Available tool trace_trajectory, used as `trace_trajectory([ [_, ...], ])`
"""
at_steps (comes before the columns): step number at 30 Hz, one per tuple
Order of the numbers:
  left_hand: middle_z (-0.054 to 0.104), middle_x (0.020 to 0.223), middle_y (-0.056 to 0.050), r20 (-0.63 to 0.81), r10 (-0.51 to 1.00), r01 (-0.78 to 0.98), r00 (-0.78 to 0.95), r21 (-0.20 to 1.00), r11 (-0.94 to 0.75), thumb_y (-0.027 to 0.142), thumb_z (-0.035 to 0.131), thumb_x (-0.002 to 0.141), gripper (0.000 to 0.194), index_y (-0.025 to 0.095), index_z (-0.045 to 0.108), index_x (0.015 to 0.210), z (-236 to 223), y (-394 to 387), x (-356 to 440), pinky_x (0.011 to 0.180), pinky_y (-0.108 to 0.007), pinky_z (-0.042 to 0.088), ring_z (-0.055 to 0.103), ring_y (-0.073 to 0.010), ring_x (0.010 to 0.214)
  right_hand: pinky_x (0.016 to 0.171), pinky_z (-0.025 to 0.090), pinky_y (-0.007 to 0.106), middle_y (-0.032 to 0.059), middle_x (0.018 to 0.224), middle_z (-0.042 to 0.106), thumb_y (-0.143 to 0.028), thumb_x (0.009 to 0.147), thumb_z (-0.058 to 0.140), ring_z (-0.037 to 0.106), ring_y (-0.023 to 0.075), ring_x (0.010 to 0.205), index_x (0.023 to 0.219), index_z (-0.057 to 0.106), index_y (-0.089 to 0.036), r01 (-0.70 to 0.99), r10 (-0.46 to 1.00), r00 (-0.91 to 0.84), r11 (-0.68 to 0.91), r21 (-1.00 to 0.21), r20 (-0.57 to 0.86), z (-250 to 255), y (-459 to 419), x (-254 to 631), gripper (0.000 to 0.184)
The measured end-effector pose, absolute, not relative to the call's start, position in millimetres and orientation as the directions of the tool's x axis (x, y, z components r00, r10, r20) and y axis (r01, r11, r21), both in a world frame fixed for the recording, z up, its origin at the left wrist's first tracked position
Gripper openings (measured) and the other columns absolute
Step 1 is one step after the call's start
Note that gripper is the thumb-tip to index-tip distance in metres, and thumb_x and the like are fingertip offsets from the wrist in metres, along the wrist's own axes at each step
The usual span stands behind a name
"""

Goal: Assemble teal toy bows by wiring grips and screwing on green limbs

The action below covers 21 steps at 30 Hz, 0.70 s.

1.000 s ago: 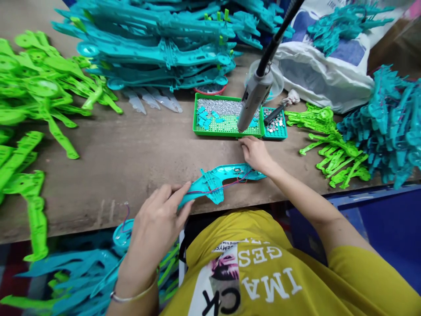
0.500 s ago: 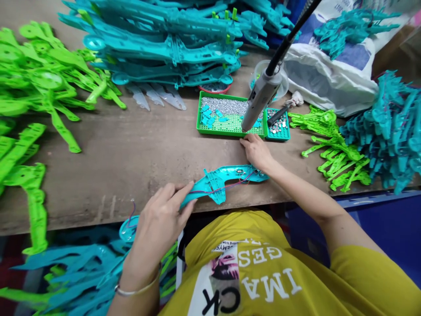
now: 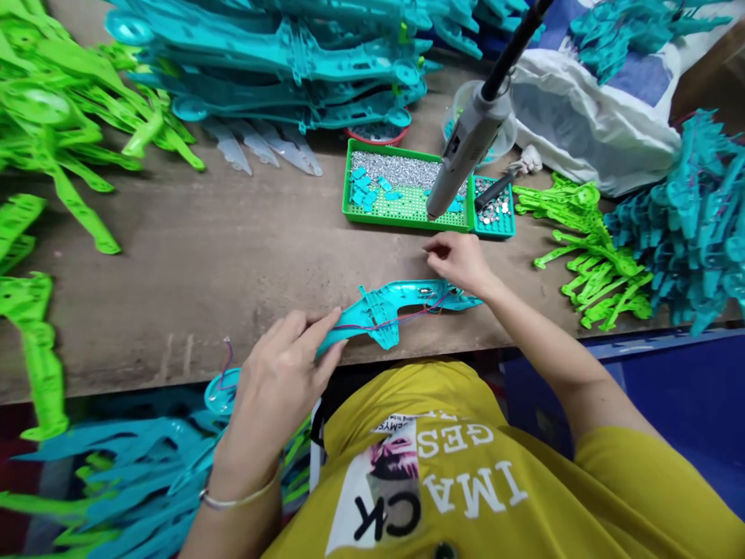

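My left hand (image 3: 291,361) is wrapped round the narrow part of a turquoise plastic shell (image 3: 381,318), which lies hollow side up at the table's front edge. Red and blue wires run along the shell, and its round end shows beyond my wrist. Just above the shell's right end is my right hand (image 3: 459,260), with thumb and fingers pinched together; anything between them is too small to make out. Behind that hand stands a green tray (image 3: 407,223) of small screws and turquoise pieces. A grey electric screwdriver (image 3: 466,151) hangs over it.
A small teal tray (image 3: 494,229) of metal discs adjoins the green one. Turquoise shells (image 3: 279,54) are stacked at the back. Lime-green parts (image 3: 52,109) lie left, more (image 3: 599,264) at right beside a turquoise pile (image 3: 680,225). A white sack (image 3: 599,116) stands at the back right.
My right hand has drawn back from the green tray's front edge toward the shell, fingers still pinched. My left hand keeps its hold on the shell. The whole view has shifted slightly.
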<state>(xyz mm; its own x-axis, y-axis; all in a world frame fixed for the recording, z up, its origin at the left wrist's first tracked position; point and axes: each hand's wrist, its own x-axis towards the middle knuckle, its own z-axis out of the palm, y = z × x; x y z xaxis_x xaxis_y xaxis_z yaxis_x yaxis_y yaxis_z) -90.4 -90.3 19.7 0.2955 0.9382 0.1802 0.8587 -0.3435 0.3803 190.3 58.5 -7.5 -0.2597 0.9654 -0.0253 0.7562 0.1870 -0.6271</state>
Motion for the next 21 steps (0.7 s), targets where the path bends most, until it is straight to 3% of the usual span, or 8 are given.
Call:
trace_trajectory([
  [3,0.067,0.099,-0.010,0.184,0.939,0.862,0.291,0.375,-0.341,0.032,0.051,0.103,0.036,0.016,0.065,0.132,22,-89,-85,0.080,-0.042,0.056,0.067,-0.0278,0.091,0.071,0.058,0.029,0.0049,0.084,0.080,-0.023,0.080,0.071,0.071,0.0158,0.072,0.091,0.081,-0.016,0.489,0.987,-0.134,-0.012,-0.872,-0.089,0,26,194,0.016],
  [7,0.068,0.108,-0.012,0.165,0.947,0.871,0.276,0.373,-0.319,0.031,0.051,0.102,0.038,0.016,0.063,0.135,23,-88,-78,0.083,-0.044,0.057,0.068,-0.0293,0.095,0.063,0.057,0.028,0.0048,0.077,0.080,-0.028,0.075,0.073,0.070,0.0149,0.064,0.084,0.081,-0.017,0.368,0.985,-0.060,-0.131,-0.921,-0.164,-4,-5,192,0.016],
  [11,0.068,0.107,-0.012,0.177,0.945,0.874,0.274,0.364,-0.322,0.030,0.052,0.102,0.037,0.018,0.063,0.135,22,-87,-72,0.083,-0.046,0.057,0.068,-0.0304,0.096,0.064,0.057,0.029,0.0035,0.077,0.079,-0.020,0.074,0.066,0.069,0.0149,0.064,0.079,0.080,-0.019,0.472,0.998,0.026,-0.056,-0.880,-0.049,-11,-14,188,0.015],
  [17,0.068,0.108,-0.013,0.193,0.940,0.862,0.282,0.380,-0.336,0.028,0.054,0.100,0.038,0.020,0.062,0.136,18,-85,-67,0.085,-0.047,0.057,0.067,-0.0311,0.098,0.072,0.055,0.034,0.0048,0.075,0.073,-0.016,0.077,0.063,0.066,0.0181,0.068,0.075,0.076,-0.019,0.758,0.998,0.000,0.042,-0.651,0.063,-8,-16,184,0.014],
  [21,0.067,0.109,-0.013,0.202,0.935,0.835,0.293,0.423,-0.353,0.027,0.055,0.099,0.036,0.019,0.063,0.134,13,-81,-70,0.087,-0.047,0.057,0.067,-0.0312,0.100,0.084,0.055,0.038,0.0099,0.087,0.071,-0.019,0.091,0.055,0.066,0.0227,0.086,0.092,0.078,-0.017,0.793,0.986,-0.053,0.136,-0.593,0.155,-16,-34,177,0.024],
])
